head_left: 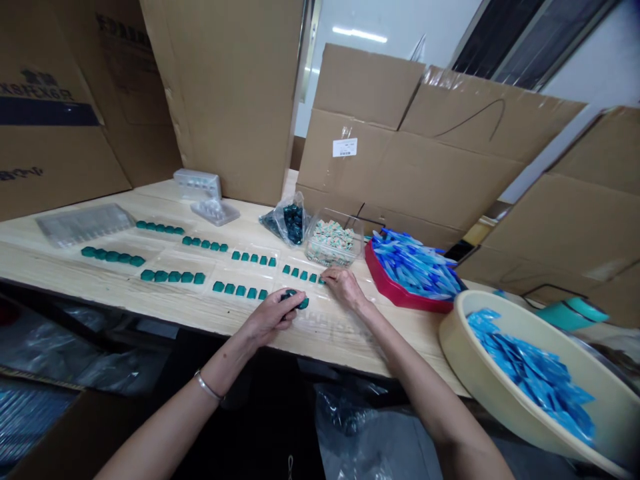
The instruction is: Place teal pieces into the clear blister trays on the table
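Observation:
My left hand [274,315] is closed around a few small dark green pieces [303,303], some hidden by the fingers. Fingertips together, my right hand [344,287] is at the right end of a row of green pieces [304,275], pinching one there. These pieces sit in a clear plastic tray with shallow pockets. A clear tray [314,321] with bare pockets lies just below my hands. To the left, more rows of green pieces [240,291] lie in clear trays along the table [220,315].
Behind the hands are a plastic bag of dark green pieces [293,223] and a clear box [334,243] of small pale printed pieces. On the right stand a red tray [395,293] of blue packets and a cream basin [457,333] of blue packets. Cardboard [360,160] walls the back.

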### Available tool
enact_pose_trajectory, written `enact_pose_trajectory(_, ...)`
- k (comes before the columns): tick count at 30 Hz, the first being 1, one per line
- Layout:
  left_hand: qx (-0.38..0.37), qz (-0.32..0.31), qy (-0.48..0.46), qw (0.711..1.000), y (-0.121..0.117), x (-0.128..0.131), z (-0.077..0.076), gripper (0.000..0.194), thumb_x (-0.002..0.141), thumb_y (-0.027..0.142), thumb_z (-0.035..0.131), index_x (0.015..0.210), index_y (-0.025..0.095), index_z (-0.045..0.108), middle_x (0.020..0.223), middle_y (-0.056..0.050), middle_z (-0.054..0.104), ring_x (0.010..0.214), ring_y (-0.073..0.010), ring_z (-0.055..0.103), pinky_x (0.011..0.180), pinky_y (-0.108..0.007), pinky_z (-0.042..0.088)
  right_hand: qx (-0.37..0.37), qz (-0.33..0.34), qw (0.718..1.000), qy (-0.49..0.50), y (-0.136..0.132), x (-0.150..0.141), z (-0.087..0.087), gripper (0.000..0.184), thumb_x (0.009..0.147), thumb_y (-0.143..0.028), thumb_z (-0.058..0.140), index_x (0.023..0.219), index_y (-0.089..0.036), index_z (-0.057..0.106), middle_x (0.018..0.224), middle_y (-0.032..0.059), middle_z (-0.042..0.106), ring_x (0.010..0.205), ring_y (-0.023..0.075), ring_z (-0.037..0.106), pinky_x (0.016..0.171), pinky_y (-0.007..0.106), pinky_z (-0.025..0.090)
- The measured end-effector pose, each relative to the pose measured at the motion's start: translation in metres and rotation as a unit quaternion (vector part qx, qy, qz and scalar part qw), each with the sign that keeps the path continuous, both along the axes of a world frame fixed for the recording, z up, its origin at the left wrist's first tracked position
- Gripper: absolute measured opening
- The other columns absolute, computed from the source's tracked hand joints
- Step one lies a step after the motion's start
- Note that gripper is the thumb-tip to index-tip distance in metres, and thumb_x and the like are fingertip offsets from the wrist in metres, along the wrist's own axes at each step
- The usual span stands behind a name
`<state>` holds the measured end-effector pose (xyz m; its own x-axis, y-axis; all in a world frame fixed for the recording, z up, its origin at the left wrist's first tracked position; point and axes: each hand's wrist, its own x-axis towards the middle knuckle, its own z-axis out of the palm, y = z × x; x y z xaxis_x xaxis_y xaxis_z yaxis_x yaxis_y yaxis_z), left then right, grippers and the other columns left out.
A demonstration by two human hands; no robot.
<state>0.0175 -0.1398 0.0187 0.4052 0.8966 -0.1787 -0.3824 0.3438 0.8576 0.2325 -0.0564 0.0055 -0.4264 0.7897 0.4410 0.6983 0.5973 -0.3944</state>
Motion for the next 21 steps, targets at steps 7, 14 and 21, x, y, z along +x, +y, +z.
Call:
enact_pose_trajectory(7,-0.061,0.01,-0.118,0.991,0.009,-0.004,-0.002,0.03,0.072,0.036,0.067,0.088,0.011,0.061,0.079,-0.001,0.05,0.045,0.0023,0.033,0.031,-0.009,0.012,0.018,-0.015,0.999,-0.049,-0.008,-0.004,-0.009,0.022,0.082,-0.017,0.05,0.077,-0.017,0.071,0.081,0.0083,0.068,0.079,0.0178,0.06,0.073,0.029,0.045)
enact_pose_trajectory(14,-0.046,0.032,-0.125,0.991,0.011,-0.002,0.0,0.028,0.073,0.033,0.066,0.09,0.01,0.061,0.085,-0.005,0.054,0.048,0.001,0.038,0.032,-0.009,0.015,-0.086,-0.039,0.986,0.139,-0.031,-0.021,0.017,0.025,0.075,-0.033,0.063,0.092,-0.016,0.068,0.087,0.0076,0.068,0.072,0.0163,0.06,0.068,0.03,0.049)
enact_pose_trajectory(21,0.046,0.068,-0.051,0.995,0.006,0.006,0.003,0.038,0.067,0.037,0.07,0.095,0.014,0.059,0.066,0.003,0.046,0.045,-0.0007,0.036,0.035,-0.012,0.016,-0.16,-0.01,0.935,0.316,-0.078,-0.05,0.031,0.02,0.073,-0.032,0.064,0.088,-0.02,0.068,0.087,0.0048,0.066,0.073,0.0144,0.063,0.073,0.029,0.054)
